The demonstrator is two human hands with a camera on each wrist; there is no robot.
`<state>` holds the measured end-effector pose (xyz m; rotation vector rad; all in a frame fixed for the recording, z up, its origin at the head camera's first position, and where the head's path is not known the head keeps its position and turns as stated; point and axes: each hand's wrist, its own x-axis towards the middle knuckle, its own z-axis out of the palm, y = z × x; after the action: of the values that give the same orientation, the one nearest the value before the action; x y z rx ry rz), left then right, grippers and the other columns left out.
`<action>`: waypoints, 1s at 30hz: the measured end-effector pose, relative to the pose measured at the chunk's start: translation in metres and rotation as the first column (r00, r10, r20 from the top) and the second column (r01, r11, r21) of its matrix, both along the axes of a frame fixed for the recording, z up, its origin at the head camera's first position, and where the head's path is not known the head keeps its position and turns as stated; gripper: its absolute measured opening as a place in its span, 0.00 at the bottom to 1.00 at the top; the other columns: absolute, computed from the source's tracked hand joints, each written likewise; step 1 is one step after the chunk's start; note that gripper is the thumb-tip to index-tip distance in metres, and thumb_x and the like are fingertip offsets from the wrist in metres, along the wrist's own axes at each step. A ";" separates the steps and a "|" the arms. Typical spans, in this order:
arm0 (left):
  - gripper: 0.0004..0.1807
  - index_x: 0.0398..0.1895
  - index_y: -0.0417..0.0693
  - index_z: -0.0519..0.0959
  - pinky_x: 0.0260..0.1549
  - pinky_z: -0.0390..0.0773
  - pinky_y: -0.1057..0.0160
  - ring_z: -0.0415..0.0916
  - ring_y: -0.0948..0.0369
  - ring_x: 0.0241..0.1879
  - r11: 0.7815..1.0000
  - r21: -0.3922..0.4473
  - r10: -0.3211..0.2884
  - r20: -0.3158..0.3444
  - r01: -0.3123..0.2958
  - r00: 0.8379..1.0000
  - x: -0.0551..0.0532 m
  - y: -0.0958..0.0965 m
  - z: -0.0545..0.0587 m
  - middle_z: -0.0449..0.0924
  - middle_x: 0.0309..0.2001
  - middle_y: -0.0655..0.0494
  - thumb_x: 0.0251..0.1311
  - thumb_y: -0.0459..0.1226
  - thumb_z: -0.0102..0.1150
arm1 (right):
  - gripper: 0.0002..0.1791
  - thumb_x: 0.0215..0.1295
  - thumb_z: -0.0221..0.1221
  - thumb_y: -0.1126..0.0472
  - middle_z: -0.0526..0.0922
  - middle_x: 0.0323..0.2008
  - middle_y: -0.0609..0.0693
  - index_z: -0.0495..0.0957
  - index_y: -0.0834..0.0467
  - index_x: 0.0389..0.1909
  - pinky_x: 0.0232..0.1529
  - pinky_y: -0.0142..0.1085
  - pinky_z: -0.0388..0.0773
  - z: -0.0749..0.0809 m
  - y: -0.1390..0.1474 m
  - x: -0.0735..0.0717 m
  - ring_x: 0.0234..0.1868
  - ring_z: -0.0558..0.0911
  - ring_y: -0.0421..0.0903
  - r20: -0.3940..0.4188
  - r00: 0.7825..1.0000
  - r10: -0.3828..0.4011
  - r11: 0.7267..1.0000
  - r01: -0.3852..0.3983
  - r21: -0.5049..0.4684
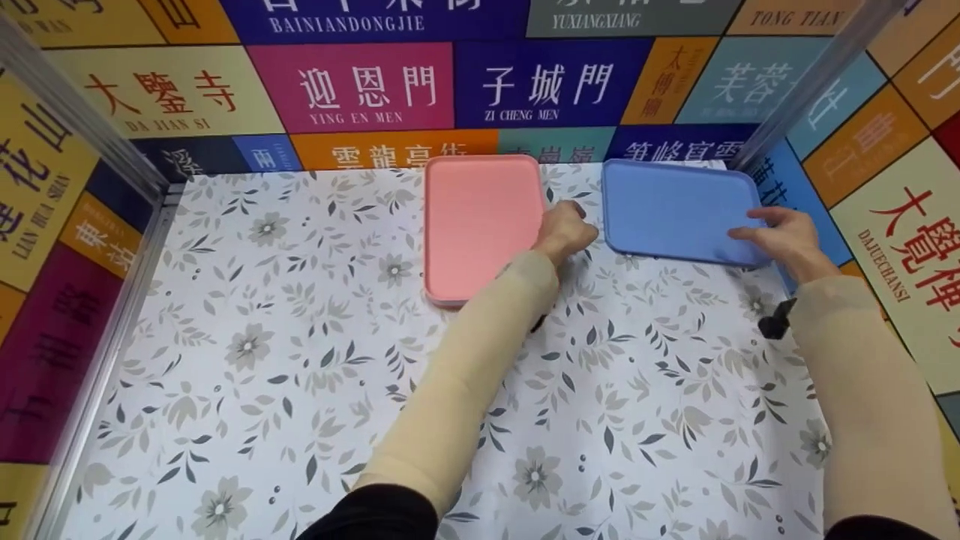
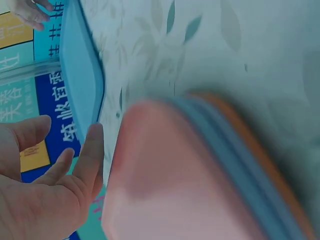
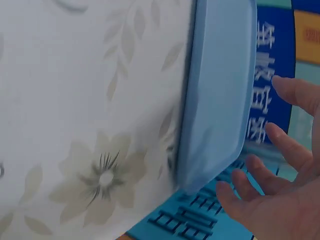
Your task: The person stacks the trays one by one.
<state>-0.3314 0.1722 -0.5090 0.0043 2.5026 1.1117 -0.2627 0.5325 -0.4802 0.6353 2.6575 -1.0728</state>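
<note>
A pink tray lies lengthwise at the back middle of the table. The left wrist view shows it on top of a stack, with blue and orange tray edges beneath. My left hand hovers by the stack's right side, fingers loosely bent and holding nothing. To the right, a blue tray lies slightly askew near the back wall. Over its right end is my right hand, with thumb and fingers spread apart. The right wrist view shows nothing gripped in those fingers; whether any fingertip touches the tray I cannot tell.
A white cloth with grey flowers and leaves covers the table. Panels with coloured blocks of writing stand along the back and both sides, with metal posts at the corners. A small black object shows by the right wrist.
</note>
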 end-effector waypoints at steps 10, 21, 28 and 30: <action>0.30 0.71 0.61 0.83 0.57 0.86 0.66 0.84 0.62 0.60 0.989 0.092 0.108 0.059 -0.113 0.992 -0.001 0.034 -0.032 0.88 0.66 0.61 0.63 0.42 0.71 | 0.53 0.77 0.67 0.39 0.39 0.94 0.63 0.53 0.56 0.92 0.91 0.68 0.52 -0.012 0.027 0.009 0.92 0.48 0.70 0.098 0.988 -0.116 0.988 0.125 -0.089; 0.30 0.69 0.51 0.86 0.54 0.89 0.64 0.84 0.62 0.55 0.794 0.473 0.294 0.252 -0.382 0.922 0.015 0.050 -0.027 0.88 0.65 0.53 0.61 0.31 0.73 | 0.39 0.79 0.55 0.69 0.71 0.69 0.44 0.65 0.47 0.88 0.47 0.23 0.82 -0.023 0.042 0.005 0.47 0.74 0.35 0.095 0.969 -0.227 0.942 0.243 -0.231; 0.32 0.75 0.44 0.80 0.64 0.90 0.47 0.85 0.52 0.62 0.639 0.611 0.274 0.388 -0.468 0.880 0.031 0.042 -0.008 0.83 0.70 0.44 0.66 0.25 0.66 | 0.42 0.75 0.54 0.72 0.71 0.56 0.36 0.69 0.40 0.85 0.48 0.25 0.83 -0.029 0.051 0.006 0.47 0.77 0.35 0.138 0.960 -0.242 0.913 0.274 -0.303; 0.32 0.76 0.45 0.80 0.64 0.90 0.46 0.84 0.49 0.63 0.593 0.631 0.274 0.427 -0.501 0.862 0.030 0.040 -0.010 0.82 0.71 0.43 0.68 0.26 0.66 | 0.41 0.77 0.52 0.72 0.71 0.63 0.36 0.69 0.36 0.85 0.62 0.26 0.84 -0.029 0.052 0.006 0.57 0.75 0.37 0.175 0.959 -0.224 0.893 0.274 -0.358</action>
<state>-0.3017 0.2121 -0.5190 -0.4818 1.6713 2.0700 -0.2567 0.5845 -0.5091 0.9412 2.2070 -1.5083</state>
